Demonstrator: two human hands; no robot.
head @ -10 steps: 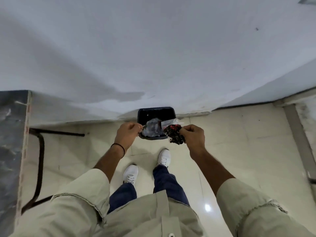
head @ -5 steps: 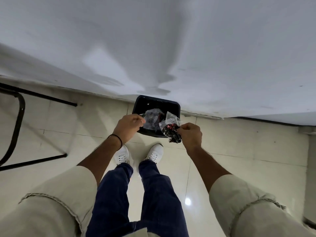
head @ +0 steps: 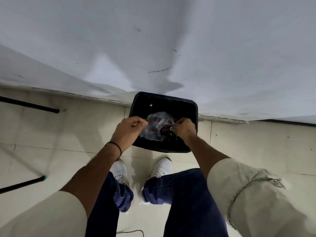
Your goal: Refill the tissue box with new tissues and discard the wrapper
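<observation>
A crumpled clear plastic wrapper [head: 158,128] with dark red print is stretched between both my hands. My left hand [head: 127,130] pinches its left edge and my right hand [head: 184,128] grips its right edge. The wrapper hangs over the open mouth of a black rectangular waste bin [head: 164,101], which stands on the floor against the white wall. The tissue box is not in view.
My white shoes [head: 161,166] stand on the pale tiled floor just in front of the bin. Black metal furniture legs [head: 29,105] run across the floor at the left. The white wall [head: 153,48] fills the upper half of the view.
I have stepped closer to the bin. Both hands have moved forward and now hold the wrapper over the bin's opening, spread wider between them.
</observation>
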